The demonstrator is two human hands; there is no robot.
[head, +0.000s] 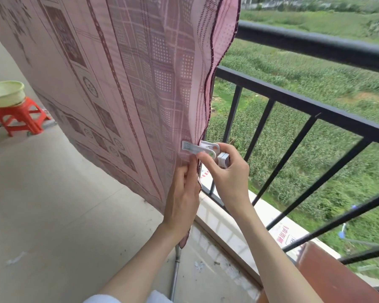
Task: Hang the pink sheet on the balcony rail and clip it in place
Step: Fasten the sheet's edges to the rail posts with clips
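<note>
Nearest: two bare forearms reach up from the bottom edge toward the sheet's hanging side edge.

Left hand [182,197]: fingers pressed together against the cloth just below the clip, pinching or steadying the edge of the pink sheet [123,73]. Exact grip on the fabric is partly hidden by the hand's own back.

Right hand [228,171]: thumb and fingers curled around the tail end of a white clip [198,148], squeezing or holding its handles. A second white piece sits in the same hand, just behind the clip; cannot tell whether it is part of this clip or a spare one.

Clip: its flat jaw lies over the sheet's right-hand edge, low on the hanging cloth. Whether it also takes in a vertical bar of the railing behind the fabric cannot be told; the cloth hides that spot.

Middle distance: the sheet hangs in a broad curtain, draped from above the frame and down the inner side of the balcony rail [315,49]. Its lower hem sits clear of the balcony floor [53,204]. Right of the sheet the rail and bars are bare.

Far: a red stool [20,117] carrying a pale green basin [4,92] stands well apart at left; green field beyond the bars.

Judgement on progress: hanging is done. Clipping is in hand at this lower side edge, jaw seated but hand not yet released. Top-edge clips are out of view, so cannot say whether more remain.
</note>
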